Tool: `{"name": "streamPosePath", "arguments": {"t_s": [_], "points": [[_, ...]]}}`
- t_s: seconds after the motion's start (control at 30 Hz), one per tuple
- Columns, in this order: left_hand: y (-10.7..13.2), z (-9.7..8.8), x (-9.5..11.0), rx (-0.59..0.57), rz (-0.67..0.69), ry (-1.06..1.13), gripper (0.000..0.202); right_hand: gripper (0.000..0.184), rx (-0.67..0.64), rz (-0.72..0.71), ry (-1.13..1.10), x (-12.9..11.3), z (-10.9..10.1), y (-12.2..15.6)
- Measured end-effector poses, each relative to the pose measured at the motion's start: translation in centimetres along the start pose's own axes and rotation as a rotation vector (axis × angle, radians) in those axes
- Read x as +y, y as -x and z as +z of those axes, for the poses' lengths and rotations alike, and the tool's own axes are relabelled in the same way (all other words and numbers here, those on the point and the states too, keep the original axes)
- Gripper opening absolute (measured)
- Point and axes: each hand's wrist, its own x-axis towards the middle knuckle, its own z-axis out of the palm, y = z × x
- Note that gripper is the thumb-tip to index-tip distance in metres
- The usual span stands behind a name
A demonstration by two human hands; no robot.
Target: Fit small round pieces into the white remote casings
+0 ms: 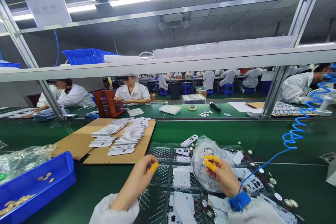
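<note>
My right hand point(220, 175), with yellow finger cots and a blue wrist strap point(238, 200), is closed on a crumpled clear plastic bag point(202, 161) held over a clear tray point(170, 178) of white remote-control shells. My left hand point(140, 178), also with a yellow cot on a fingertip, hovers in a loose pinch over the tray's left part; whether it holds anything I cannot make out. One white remote shell point(189, 140) lies just beyond the tray.
Rows of white shells point(123, 136) lie on cardboard sheets at the left. A blue bin point(39, 182) with small gold parts stands at the near left. Small round discs point(273, 182) are scattered to the right. Co-workers sit across the green bench point(288, 136).
</note>
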Motion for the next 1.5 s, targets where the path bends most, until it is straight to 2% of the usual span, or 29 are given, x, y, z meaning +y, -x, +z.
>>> {"name": "streamPosePath", "arguments": {"t_s": [0.1,0.17,0.23,0.3,0.43,0.5,0.57,0.67,0.73,0.77,0.83,0.93,1.0,1.07,1.13,1.2,1.27,1.37,1.5], "points": [[3.8,2.0,1.9,-0.348,0.252,-0.042,0.011,0.035,-0.039,0.015,-0.027,0.1,-0.1,-0.2],[5.4,3.6,2.8,-0.565,0.433,-0.077,0.017,0.035,-0.057,0.016,-0.051,0.0,0.0,-0.2],[6.2,5.6,3.1,-0.689,0.583,-0.147,0.022,0.036,-0.062,0.017,-0.065,0.0,0.2,-0.1],[6.3,8.0,2.9,-0.695,0.659,-0.237,0.022,0.037,-0.068,0.021,-0.064,0.2,0.3,0.0],[5.9,12.7,1.4,-0.634,0.543,-0.395,0.031,0.040,-0.074,0.018,-0.081,0.2,0.6,0.4],[5.9,14.2,0.9,-0.605,0.536,-0.441,0.030,0.040,-0.082,0.023,-0.109,0.1,0.6,0.5],[5.9,14.7,0.9,-0.555,0.622,-0.426,0.018,0.039,-0.106,0.039,-0.122,-0.1,0.6,0.5],[5.6,13.7,1.9,-0.532,0.743,-0.344,0.006,0.035,-0.111,0.040,-0.089,-0.3,0.4,0.3],[4.9,12.4,3.1,-0.547,0.668,-0.259,0.011,0.033,-0.113,0.030,-0.084,-0.3,0.3,0.2],[4.4,11.9,3.7,-0.526,0.571,-0.178,0.016,0.032,-0.124,0.033,-0.094,-0.3,0.3,0.1],[3.0,11.2,4.7,-0.426,0.292,0.086,0.023,0.031,-0.154,0.045,-0.125,-0.4,0.4,0.1],[1.0,11.7,5.0,-0.320,-0.089,0.575,0.026,0.036,-0.139,0.028,-0.165,-0.6,0.6,0.2],[0.2,12.6,4.4,-0.304,-0.243,0.848,0.029,0.036,-0.112,-0.010,-0.144,-0.8,0.7,0.2],[-0.1,13.2,3.7,-0.312,-0.277,1.042,0.033,0.032,-0.094,-0.038,-0.084,-0.8,0.8,0.2],[0.0,13.4,3.1,-0.379,-0.222,1.125,0.035,0.029,-0.074,-0.045,-0.035,-0.8,1.0,0.3],[0.1,13.4,2.8,-0.445,-0.154,1.108,0.032,0.028,-0.063,-0.043,-0.015,-0.7,1.3,0.5],[0.0,13.6,2.5,-0.453,-0.128,1.061,0.030,0.028,-0.050,-0.071,-0.006,-0.6,1.6,0.8],[-0.2,14.3,1.9,-0.417,-0.131,1.005,0.035,0.025,-0.030,-0.194,0.078,-0.4,2.1,1.3],[-0.1,15.0,1.4,-0.448,-0.099,0.946,0.040,0.017,-0.037,-0.349,0.309,-0.3,2.5,2.1]]}}
